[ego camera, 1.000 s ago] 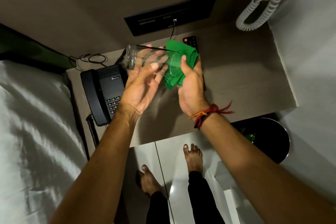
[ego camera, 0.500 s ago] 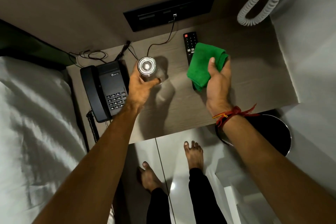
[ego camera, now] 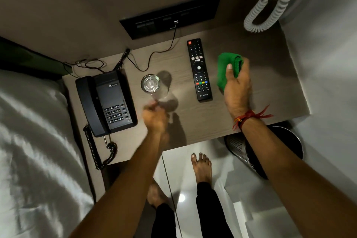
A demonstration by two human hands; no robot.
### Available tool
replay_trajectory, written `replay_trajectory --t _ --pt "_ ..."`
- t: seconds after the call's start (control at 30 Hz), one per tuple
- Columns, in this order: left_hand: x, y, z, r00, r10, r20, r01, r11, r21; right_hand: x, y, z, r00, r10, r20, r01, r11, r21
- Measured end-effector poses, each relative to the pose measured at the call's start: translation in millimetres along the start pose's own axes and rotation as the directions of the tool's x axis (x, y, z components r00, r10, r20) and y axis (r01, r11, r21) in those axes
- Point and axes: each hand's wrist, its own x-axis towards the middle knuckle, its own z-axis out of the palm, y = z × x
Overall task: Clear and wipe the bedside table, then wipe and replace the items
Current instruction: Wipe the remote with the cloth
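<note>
Clear drinking glass (ego camera: 150, 83) upright on grey wood-grain desk (ego camera: 270, 91), between black corded telephone (ego camera: 107, 102) and black remote control (ego camera: 199, 69). Left hand (ego camera: 154, 116) blurred, grip indeterminate, near glass. Right hand (ego camera: 236, 87) clutching folded green cloth (ego camera: 225, 67).

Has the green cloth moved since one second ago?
Yes. The green cloth went from over the remote to its right side, in the right hand.

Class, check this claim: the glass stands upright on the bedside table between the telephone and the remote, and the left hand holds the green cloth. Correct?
Not quite. In the head view the right hand holds the green cloth; the blurred left hand holds nothing. The glass does stand between telephone and remote.
</note>
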Motion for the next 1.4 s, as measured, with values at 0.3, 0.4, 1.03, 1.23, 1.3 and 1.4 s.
replay_trajectory --t 0.3,0.4,1.03,1.23,1.3,1.4 --pt "7 22 100 0.981 -0.009 0.192 -0.005 0.998 0.070 14 10 25 0.976 0.056 0.210 -0.034 0.993 -0.111" --pt "24 34 117 0.973 -0.067 0.223 0.023 0.981 0.194 15 9 28 0.962 0.089 0.258 -0.059 0.990 -0.125" --pt "-33 41 81 0.760 -0.146 0.633 0.358 0.907 -0.221 8 -54 -8 0.659 -0.430 0.617 0.725 0.583 -0.368" --pt "-20 46 64 0.766 -0.200 0.610 0.349 0.928 -0.134 -49 -28 -39 0.526 -0.463 0.714 0.816 0.512 -0.269" --pt "-19 44 62 0.768 -0.226 0.599 0.360 0.926 -0.112 -61 -18 -51 0.491 -0.493 0.718 0.829 0.517 -0.212" --pt "-25 36 62 0.801 -0.173 0.574 0.266 0.960 -0.083 -64 -22 -60 0.712 -0.413 0.568 0.513 0.858 -0.019"
